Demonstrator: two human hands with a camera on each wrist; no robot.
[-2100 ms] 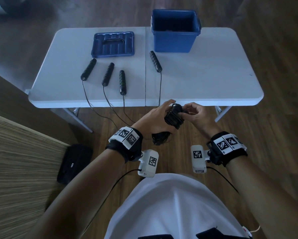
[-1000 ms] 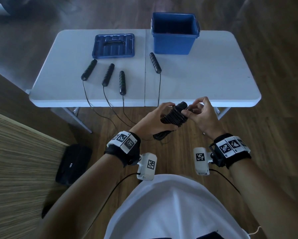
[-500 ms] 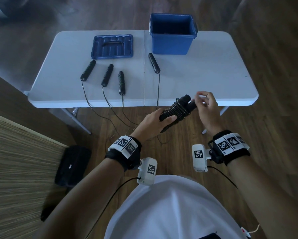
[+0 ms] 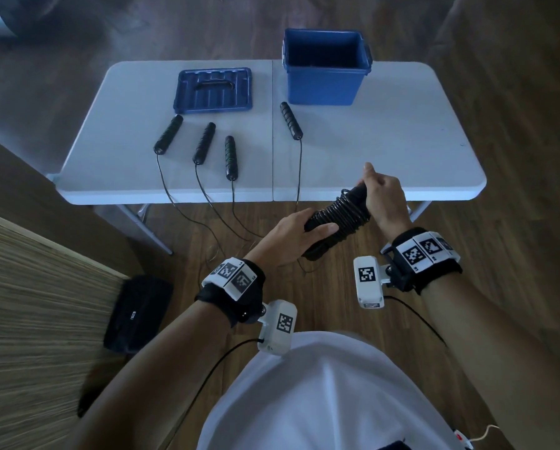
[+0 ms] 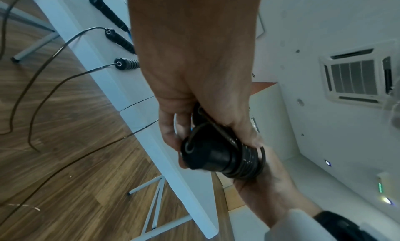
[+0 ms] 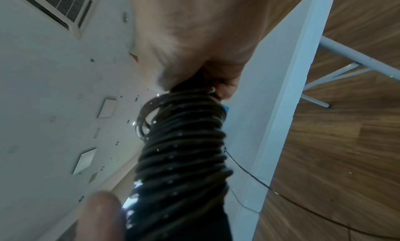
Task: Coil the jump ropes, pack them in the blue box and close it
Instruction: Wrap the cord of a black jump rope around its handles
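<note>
A black jump rope wound tightly round its own handles forms a coiled bundle (image 4: 340,219) (image 5: 227,157) (image 6: 184,150), held in the air just in front of the table's near edge. My left hand (image 4: 299,235) grips its lower end. My right hand (image 4: 380,194) grips its upper end with the fingers curled round it. The open blue box (image 4: 325,73) stands at the back of the white table (image 4: 402,151). Its blue lid (image 4: 213,90) lies flat to the left. Several black rope handles (image 4: 230,157) lie on the table, their thin cords hanging over the near edge to the floor.
A black pouch (image 4: 135,313) lies on the wooden floor at the left, beside a striped panel (image 4: 35,319). Loose cords (image 5: 43,94) trail across the floor under the table's front. Table legs (image 4: 148,232) stand below the near edge.
The bundle has swung from a small clump between both hands to a long slanted coil. My right hand has slid up and closed round its top end; my left stays on the bottom.
</note>
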